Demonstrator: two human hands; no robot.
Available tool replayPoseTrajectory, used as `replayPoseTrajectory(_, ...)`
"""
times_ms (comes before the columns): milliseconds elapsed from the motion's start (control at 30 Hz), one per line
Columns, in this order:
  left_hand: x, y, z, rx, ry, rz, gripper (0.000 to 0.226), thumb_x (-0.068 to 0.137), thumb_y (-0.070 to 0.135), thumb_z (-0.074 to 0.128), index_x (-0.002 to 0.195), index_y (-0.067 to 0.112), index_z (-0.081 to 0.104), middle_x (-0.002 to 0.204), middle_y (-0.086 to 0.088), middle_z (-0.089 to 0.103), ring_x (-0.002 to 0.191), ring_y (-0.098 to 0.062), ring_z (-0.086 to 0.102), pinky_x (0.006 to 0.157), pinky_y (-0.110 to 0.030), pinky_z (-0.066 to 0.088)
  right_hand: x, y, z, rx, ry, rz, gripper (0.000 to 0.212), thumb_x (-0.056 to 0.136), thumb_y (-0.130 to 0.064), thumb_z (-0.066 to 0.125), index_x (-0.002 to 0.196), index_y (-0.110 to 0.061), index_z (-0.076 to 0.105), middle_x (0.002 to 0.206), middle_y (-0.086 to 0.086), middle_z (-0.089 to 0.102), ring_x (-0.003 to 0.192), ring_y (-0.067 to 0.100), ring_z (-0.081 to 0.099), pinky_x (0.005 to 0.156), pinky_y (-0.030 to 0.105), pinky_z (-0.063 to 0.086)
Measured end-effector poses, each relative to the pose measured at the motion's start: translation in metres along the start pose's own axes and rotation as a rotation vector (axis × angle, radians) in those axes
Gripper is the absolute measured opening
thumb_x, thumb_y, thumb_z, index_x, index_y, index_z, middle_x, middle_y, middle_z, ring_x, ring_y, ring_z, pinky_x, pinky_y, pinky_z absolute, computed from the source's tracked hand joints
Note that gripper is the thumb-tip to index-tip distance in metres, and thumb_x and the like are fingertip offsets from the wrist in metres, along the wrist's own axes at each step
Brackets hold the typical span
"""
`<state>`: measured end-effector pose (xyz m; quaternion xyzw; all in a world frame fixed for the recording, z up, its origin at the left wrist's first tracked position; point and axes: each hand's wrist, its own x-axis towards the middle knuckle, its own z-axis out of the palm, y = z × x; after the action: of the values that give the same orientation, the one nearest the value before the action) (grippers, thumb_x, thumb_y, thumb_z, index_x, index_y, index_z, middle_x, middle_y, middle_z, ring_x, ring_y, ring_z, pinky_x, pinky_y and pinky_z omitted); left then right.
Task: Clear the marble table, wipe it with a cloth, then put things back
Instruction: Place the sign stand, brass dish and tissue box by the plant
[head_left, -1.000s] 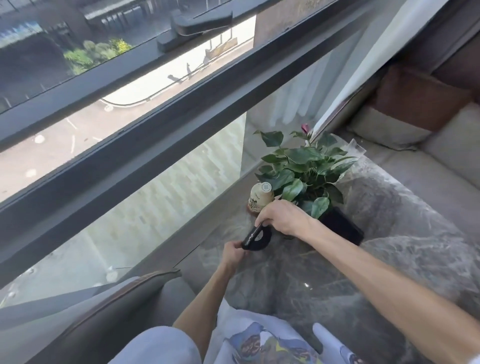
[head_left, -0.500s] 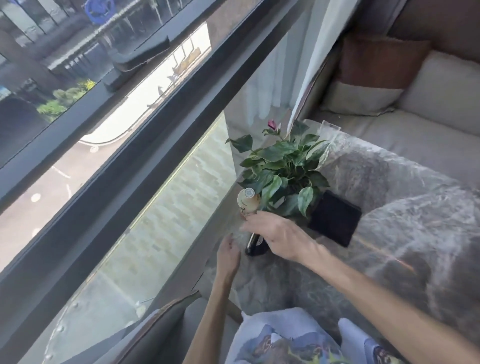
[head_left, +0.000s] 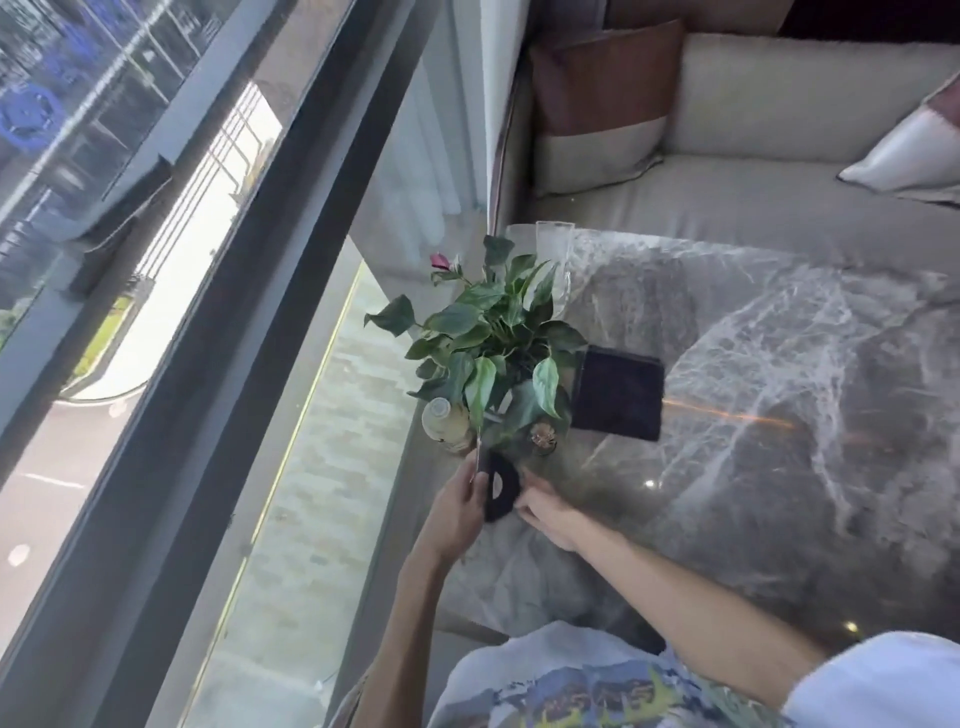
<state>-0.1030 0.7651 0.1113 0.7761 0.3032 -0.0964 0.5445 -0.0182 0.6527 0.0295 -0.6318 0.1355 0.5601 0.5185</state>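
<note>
Both hands meet at the bench's (head_left: 779, 389) near-left corner, at seven o'clock from the plant (head_left: 493, 343). The left hand (head_left: 457, 512) grips a black looped object (head_left: 500, 486), likely lifting it clear for wiping; the right hand's (head_left: 545, 512) fingers touch it, their grasp unclear. The object is blurred, and leaves hide the pot. A bottle (head_left: 447, 423) stands beside it.

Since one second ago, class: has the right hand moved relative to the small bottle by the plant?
Yes. The right hand has drawn back from the small bottle towards the person, now gripping the black object with the left hand.
</note>
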Motion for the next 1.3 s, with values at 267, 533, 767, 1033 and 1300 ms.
replayPoseTrajectory(267,0.007,0.000,0.000,-0.040,0.025,-0.012,0.040,0.096,0.022,0.034,0.130,0.031,0.052,0.117,0.005,0.066,0.110,-0.020,0.062,0.096,-0.043,0.052,0.013,0.009,0.007,0.002,0.049,0.016,0.071,0.076,0.018,0.036,0.133,-0.022,0.053,0.115,0.001,0.062,0.089,0.012,0.057,0.076,0.021,0.045)
replayPoseTrajectory(533,0.008,-0.009,-0.002,-0.150,-0.001,-0.093,0.043,0.089,0.023,0.034,0.118,0.045,0.057,0.088,0.002,0.067,0.100,-0.039,0.063,0.077,-0.037,0.047,0.026,0.018,0.007,0.027,0.127,0.038,0.063,0.080,0.013,0.040,0.129,-0.021,0.060,0.087,0.001,0.065,0.069,0.010,0.048,0.070,0.023,0.040)
replayPoseTrajectory(767,0.004,-0.007,0.003,-0.131,0.015,-0.096,0.035,0.098,0.023,0.036,0.120,0.041,0.056,0.113,-0.022,0.065,0.110,-0.045,0.057,0.086,-0.046,0.049,0.010,0.009,0.007,-0.016,0.046,0.036,0.054,0.093,-0.001,0.046,0.141,-0.026,0.046,0.127,0.001,0.056,0.118,0.018,0.048,0.114,0.042,0.035)
replayPoseTrajectory(1033,-0.037,0.042,0.014,0.432,0.403,-0.050,0.031,0.093,0.032,0.037,0.123,0.028,0.046,0.110,-0.001,0.063,0.106,-0.027,0.056,0.082,-0.043,0.050,-0.028,0.011,-0.065,-0.026,0.004,-0.065,0.058,0.099,-0.048,0.041,0.147,-0.016,0.036,0.147,0.005,0.047,0.130,0.022,0.051,0.110,0.039,0.038)
replayPoseTrajectory(1300,-0.027,0.085,0.127,0.654,0.179,0.302,0.048,0.087,0.034,0.032,0.123,0.013,0.057,0.119,-0.009,0.064,0.115,-0.031,0.054,0.098,-0.042,0.044,-0.126,0.057,-0.204,-0.301,0.303,-0.278,0.061,0.093,-0.055,0.047,0.142,-0.018,0.047,0.147,-0.006,0.046,0.130,0.000,0.042,0.113,0.023,0.030)
